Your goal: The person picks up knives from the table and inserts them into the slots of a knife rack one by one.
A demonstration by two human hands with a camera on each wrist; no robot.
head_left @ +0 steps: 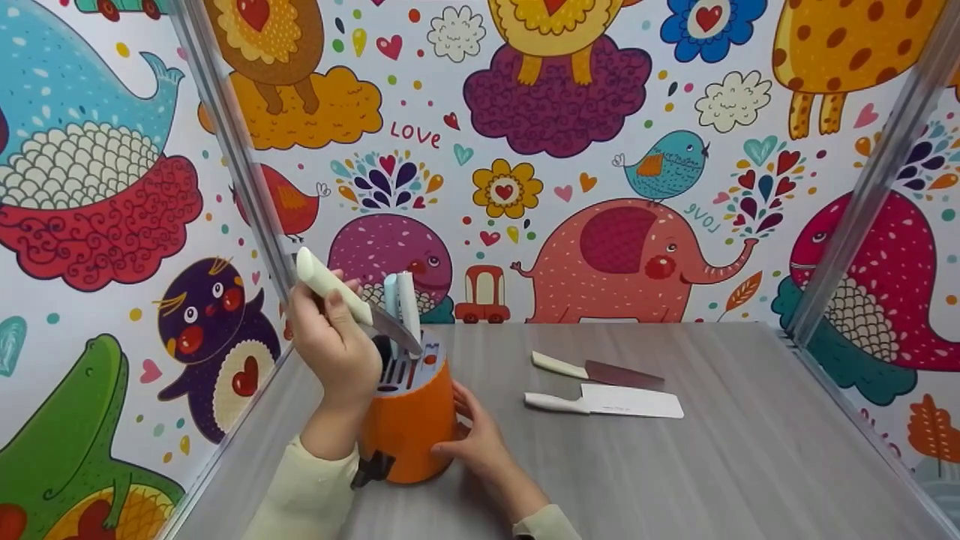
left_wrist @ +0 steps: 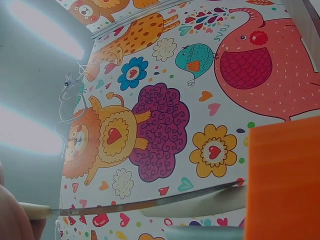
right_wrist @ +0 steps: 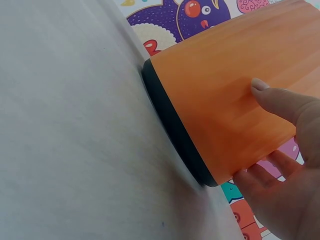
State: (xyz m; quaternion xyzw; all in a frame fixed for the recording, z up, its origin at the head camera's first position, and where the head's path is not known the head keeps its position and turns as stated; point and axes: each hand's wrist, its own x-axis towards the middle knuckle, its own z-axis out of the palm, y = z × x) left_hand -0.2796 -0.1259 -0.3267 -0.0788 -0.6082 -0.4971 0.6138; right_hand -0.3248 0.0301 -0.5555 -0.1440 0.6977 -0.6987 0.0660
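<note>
My left hand (head_left: 335, 341) grips a knife by its pale cream handle (head_left: 330, 285), raised at the upper left of an orange knife block (head_left: 412, 435). The knife's blade (head_left: 394, 328) slants down to the right, its tip right over the slotted top. In the left wrist view the thin blade (left_wrist: 120, 208) runs toward the orange wall of the block. My right hand (head_left: 484, 446) holds the block's right side near its base. Seen from the right wrist, the thumb (right_wrist: 280, 100) lies on the block's face while the fingers curl round its edge.
A white-handled cleaver (head_left: 630, 401) and a cream-handled knife with a dark blade (head_left: 622, 373) lie on the grey table (head_left: 720, 465) right of the block. Pale handles (head_left: 409, 304) stand up from the block's back. Printed walls enclose the table.
</note>
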